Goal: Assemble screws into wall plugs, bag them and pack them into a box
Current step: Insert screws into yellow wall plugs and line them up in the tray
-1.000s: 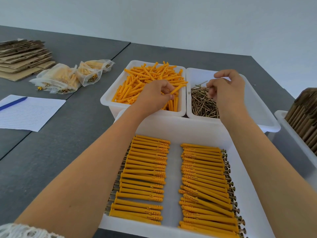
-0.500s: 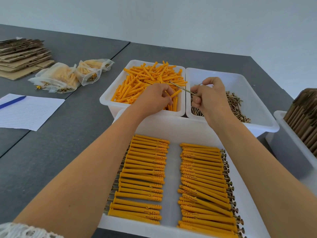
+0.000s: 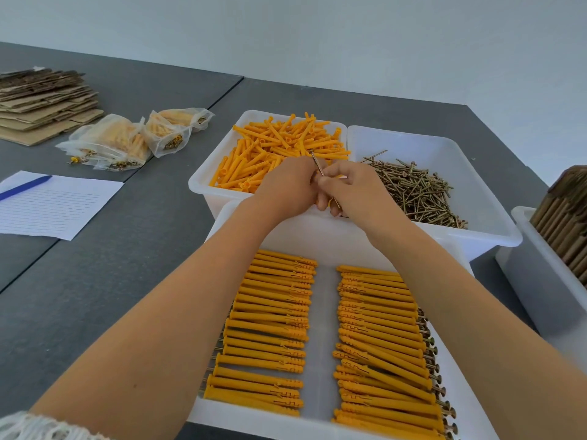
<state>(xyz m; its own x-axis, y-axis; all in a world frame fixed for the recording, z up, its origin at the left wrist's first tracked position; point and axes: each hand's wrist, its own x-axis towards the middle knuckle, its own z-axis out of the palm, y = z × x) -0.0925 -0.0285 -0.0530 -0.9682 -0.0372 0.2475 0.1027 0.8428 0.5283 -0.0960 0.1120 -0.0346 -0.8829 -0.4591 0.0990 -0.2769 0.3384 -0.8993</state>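
Observation:
My left hand (image 3: 286, 188) and my right hand (image 3: 355, 188) meet over the near rim of the white bin (image 3: 198, 185) of loose orange wall plugs (image 3: 273, 154). A screw (image 3: 316, 165) is pinched in my right fingers, its tip slanting up and left past my left fingers. My left fingers are curled, and a small orange bit shows between the two hands; what they hold is mostly hidden. Loose screws (image 3: 419, 192) lie in the white bin (image 3: 495, 223) to the right. Two rows of assembled plugs (image 3: 270, 328) fill the front tray (image 3: 320, 312).
Filled clear bags (image 3: 120, 144) lie at the left, behind them a stack of flat cardboard (image 3: 41, 103). A lined sheet (image 3: 54, 204) with a blue pen (image 3: 23, 187) sits nearer. At the right edge stands a white bin of brown cardboard pieces (image 3: 565, 230).
My right hand left the screw bin with a screw and moved left to meet my left hand. The screw now stands steeper, tip up, between the two hands.

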